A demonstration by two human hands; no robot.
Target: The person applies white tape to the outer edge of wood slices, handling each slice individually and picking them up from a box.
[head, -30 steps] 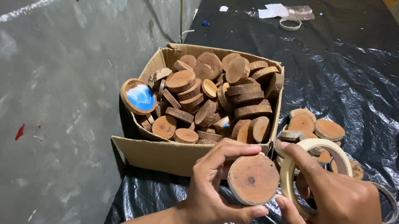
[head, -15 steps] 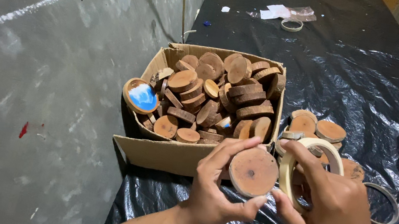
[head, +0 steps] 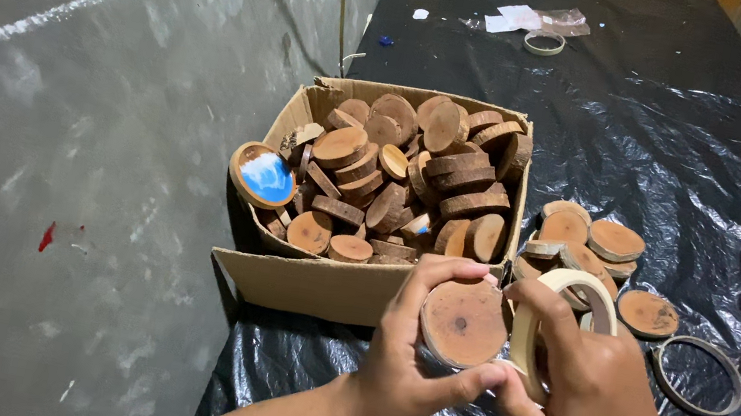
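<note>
My left hand [head: 407, 377] grips a round wooden slice [head: 464, 322] by its rim, flat face up, just in front of the cardboard box [head: 316, 285]. My right hand [head: 587, 388] holds a roll of pale masking tape [head: 546, 315] upright, its edge pressed against the slice's right side. The box is filled with several similar brown wood slices [head: 416, 181].
A wood disc with a blue face [head: 262, 176] leans on the box's left flap. Several loose slices [head: 593, 242] and a thin empty ring [head: 696, 375] lie on the black plastic sheet [head: 687, 142] to the right. Another tape ring [head: 544, 43] and scraps lie far back. Grey floor is on the left.
Both hands with the slice and tape stay nearly in place; the tape roll has shifted slightly closer against the slice's edge.
</note>
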